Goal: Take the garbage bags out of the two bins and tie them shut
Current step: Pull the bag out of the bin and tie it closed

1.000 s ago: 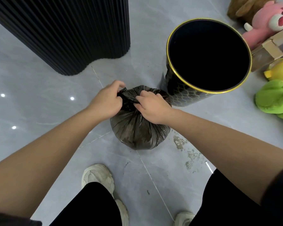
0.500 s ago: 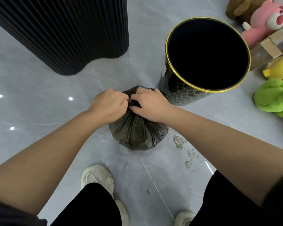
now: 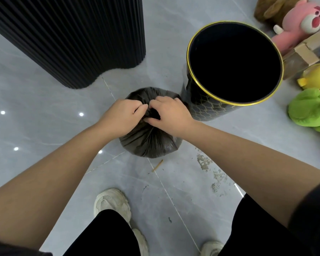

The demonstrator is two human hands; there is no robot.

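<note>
- A crinkled black plastic garbage bag [image 3: 150,143] sits full and rounded on the glossy grey tiled floor [image 3: 44,111], at the centre of the frame, directly under both hands.
- The left hand [image 3: 122,115] has its fingers curled in, pinching the gathered neck of the bag from the left.
- The right hand [image 3: 171,115] meets it from the right, fingers and thumb bent around the same bunched plastic. The two hands nearly touch over the bag's top.
- The knot area itself is hidden between the fingers, so I cannot tell whether it is tied.
- Just right of the bag stands a tall round black bin with a gold rim and gold lattice pattern [image 3: 201,106], its dark mouth open. I cannot tell whether bag and bin touch.
- A black fluted column base [image 3: 72,37] fills the upper left, well apart from the bag.
- Along the right edge lie a pink plush toy [image 3: 299,21], a brown plush toy [image 3: 272,10], a cardboard box [image 3: 303,54], a yellow plush toy [image 3: 318,74] and a green plush toy [image 3: 312,111].
- A thin wooden stick [image 3: 157,165] lies on the floor just below the bag, with scuffed stains [image 3: 203,161] to its right.
- An off-white shoe [image 3: 111,202] shows at lower centre.
</note>
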